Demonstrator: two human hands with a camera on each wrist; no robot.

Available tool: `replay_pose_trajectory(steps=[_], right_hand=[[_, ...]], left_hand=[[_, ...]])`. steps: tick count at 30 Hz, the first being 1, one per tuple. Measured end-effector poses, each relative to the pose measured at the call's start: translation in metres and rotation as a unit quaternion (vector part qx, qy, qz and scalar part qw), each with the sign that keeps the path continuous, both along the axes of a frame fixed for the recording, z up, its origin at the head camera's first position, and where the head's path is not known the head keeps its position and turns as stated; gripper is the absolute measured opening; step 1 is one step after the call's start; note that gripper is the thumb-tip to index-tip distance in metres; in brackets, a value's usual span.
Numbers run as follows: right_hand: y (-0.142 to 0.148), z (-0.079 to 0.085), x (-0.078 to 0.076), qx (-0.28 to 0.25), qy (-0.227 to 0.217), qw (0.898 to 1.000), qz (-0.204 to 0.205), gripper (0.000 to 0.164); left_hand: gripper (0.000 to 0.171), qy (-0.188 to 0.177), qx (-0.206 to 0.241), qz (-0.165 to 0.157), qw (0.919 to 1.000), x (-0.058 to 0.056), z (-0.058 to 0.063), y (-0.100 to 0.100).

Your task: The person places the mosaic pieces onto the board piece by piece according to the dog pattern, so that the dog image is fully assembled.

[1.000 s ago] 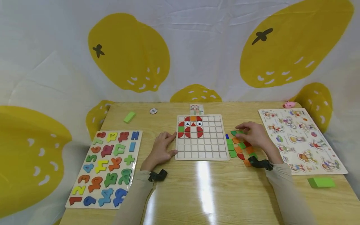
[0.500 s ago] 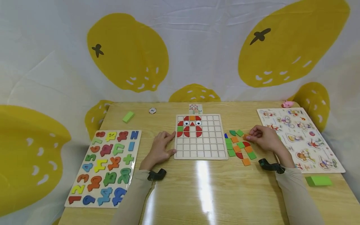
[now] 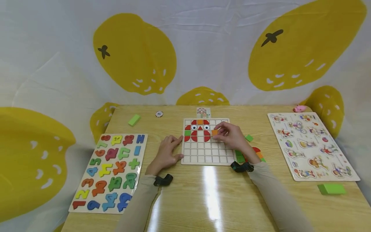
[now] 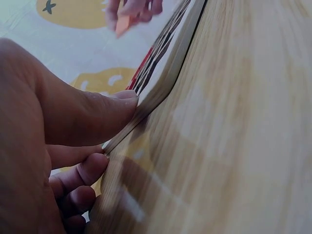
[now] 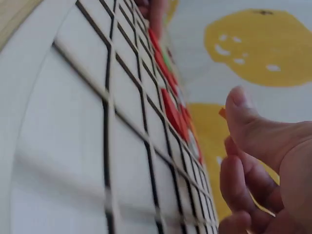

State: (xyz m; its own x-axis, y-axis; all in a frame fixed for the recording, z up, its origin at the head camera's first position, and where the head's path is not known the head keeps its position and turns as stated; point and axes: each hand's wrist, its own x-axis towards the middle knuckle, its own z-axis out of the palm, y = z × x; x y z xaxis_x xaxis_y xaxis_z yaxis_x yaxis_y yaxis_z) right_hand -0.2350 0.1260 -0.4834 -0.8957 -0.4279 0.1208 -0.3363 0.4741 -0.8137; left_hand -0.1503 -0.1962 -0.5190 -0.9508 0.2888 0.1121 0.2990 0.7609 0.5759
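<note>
My right hand (image 3: 229, 135) pinches an orange square tile (image 3: 214, 132) between thumb and fingertips. It is over the right part of the wooden grid board (image 3: 203, 153), beside the red pieces. In the right wrist view only a sliver of the tile (image 5: 223, 113) shows behind the thumb. My left hand (image 3: 166, 154) touches the board's left edge with thumb and index finger spread apart. The left wrist view has that thumb (image 4: 97, 114) on the board's edge. Red quarter-round pieces (image 3: 194, 136), two eye pieces (image 3: 206, 128), an orange square (image 3: 200, 122) and a green square (image 3: 187, 132) lie in the grid.
Loose tiles, among them a green one (image 3: 249, 138), lie right of the board, partly hidden by my right forearm. A pattern card (image 3: 204, 112) is behind it. A number board (image 3: 113, 167) stands left, a picture puzzle (image 3: 308, 145) right. Green blocks (image 3: 331, 188) and a chip (image 3: 159, 114) lie around.
My right hand picked an orange square tile from the loose pieces and carried it left over the grid board. My left hand stays at the board's left edge.
</note>
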Motion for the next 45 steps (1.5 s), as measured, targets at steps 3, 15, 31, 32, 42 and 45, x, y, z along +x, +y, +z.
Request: replay_pose_trajectory(steps=[3,15,31,32,42,45], right_hand=[[-0.022,-0.009,-0.003,0.021,0.016,1.0,0.005,0.034],[-0.055,-0.014,-0.002,0.073,0.051,0.996,0.007,0.037],[-0.042,-0.012,-0.001,0.043,0.061,0.997,-0.011,0.029],[-0.04,-0.011,-0.001,0.044,0.061,0.997,-0.016,0.03],[-0.033,-0.015,-0.003,0.066,0.034,0.997,-0.025,0.029],[-0.026,-0.014,-0.003,0.054,0.032,0.998,-0.023,0.028]], left_hand=[[0.082,-0.001,-0.004,0.0,1.0,0.0,-0.001,0.001],[0.081,-0.013,-0.011,0.006,0.9998,0.0,0.002,0.001],[0.081,0.001,-0.011,0.0,0.9999,0.0,0.001,0.0],[0.081,0.001,-0.01,0.0,0.9999,0.0,0.001,0.0],[0.081,0.003,-0.007,0.002,1.0,0.0,0.002,0.001],[0.081,-0.003,-0.003,0.004,1.0,0.001,0.003,0.002]])
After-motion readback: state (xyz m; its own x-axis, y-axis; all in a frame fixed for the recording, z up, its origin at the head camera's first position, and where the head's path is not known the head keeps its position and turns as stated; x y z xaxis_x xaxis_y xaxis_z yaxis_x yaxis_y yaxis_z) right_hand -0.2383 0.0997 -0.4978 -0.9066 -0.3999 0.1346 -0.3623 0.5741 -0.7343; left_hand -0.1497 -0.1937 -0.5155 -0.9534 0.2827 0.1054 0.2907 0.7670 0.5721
